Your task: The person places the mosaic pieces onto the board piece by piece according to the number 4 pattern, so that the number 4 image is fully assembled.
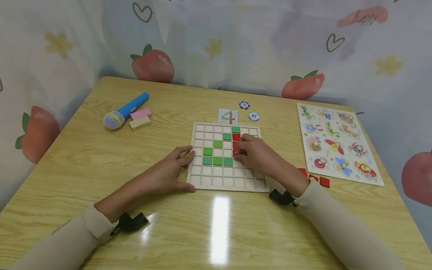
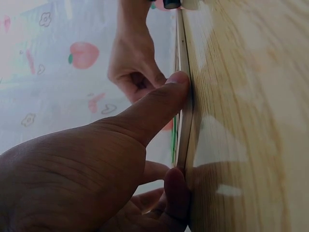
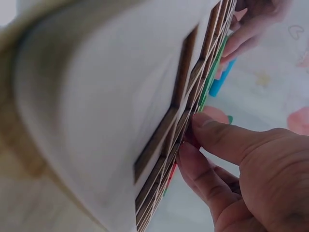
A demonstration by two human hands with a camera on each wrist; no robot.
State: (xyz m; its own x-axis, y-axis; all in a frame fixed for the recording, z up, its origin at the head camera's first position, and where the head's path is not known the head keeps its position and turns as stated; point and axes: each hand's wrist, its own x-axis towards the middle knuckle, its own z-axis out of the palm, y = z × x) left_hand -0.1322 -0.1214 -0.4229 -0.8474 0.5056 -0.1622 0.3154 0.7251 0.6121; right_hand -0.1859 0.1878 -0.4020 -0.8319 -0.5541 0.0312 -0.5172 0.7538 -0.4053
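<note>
A wooden grid board [image 1: 206, 180] lies on the table with several green tiles [image 1: 218, 143] and a column of red tiles [image 1: 236, 137] in its cells. My left hand [image 1: 166, 171] rests against the board's left edge, its thumb at the near left corner. My right hand [image 1: 256, 154] is over the board beside the red column. In the right wrist view, its thumb and fingertips pinch a red tile [image 3: 191, 138], mostly hidden, at the board's surface. Just beyond the board lies a small pattern card [image 1: 225, 116] with green and red squares.
Loose red tiles [image 1: 324, 182] lie right of the board, partly behind my right forearm. Farther right is an insect puzzle board [image 1: 339, 141]. Two poker chips [image 1: 254, 116] lie at the back. A blue toy microphone [image 1: 127, 109] and pink and beige blocks [image 1: 140, 122] lie left.
</note>
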